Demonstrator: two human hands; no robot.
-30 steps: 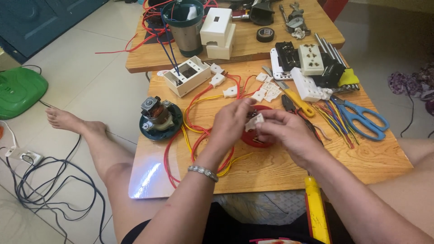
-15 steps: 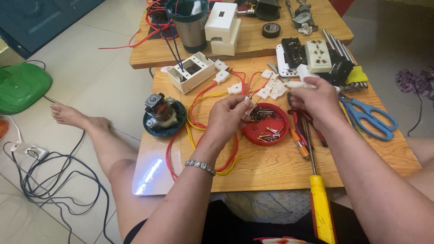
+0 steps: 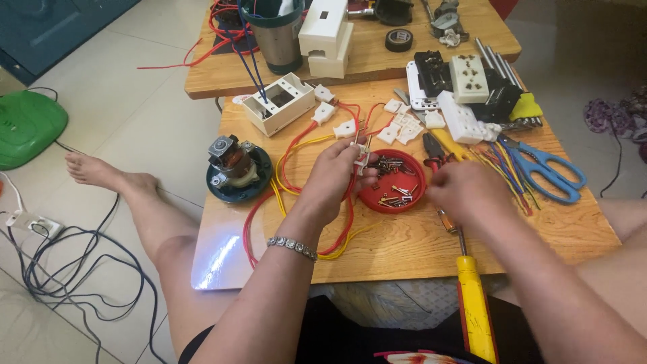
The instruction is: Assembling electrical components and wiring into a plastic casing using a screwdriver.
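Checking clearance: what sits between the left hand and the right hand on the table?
Head view: the red dish of small metal screws lies between the left hand and the right hand. The left hand holds a small white connector at the dish's edge.

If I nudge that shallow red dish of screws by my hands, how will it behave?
The red dish looks light and flat-bottomed, so it would probably slide rather than tip. Its loose screws would likely rattle and shift, perhaps spilling over the low rim.

My left hand (image 3: 333, 176) is raised, fingers curled, thumb and forefinger pinched together at the tips. My left forearm runs up from lower centre. My right hand (image 3: 470, 192) lies palm down, fingers bent, forearm entering from lower right.
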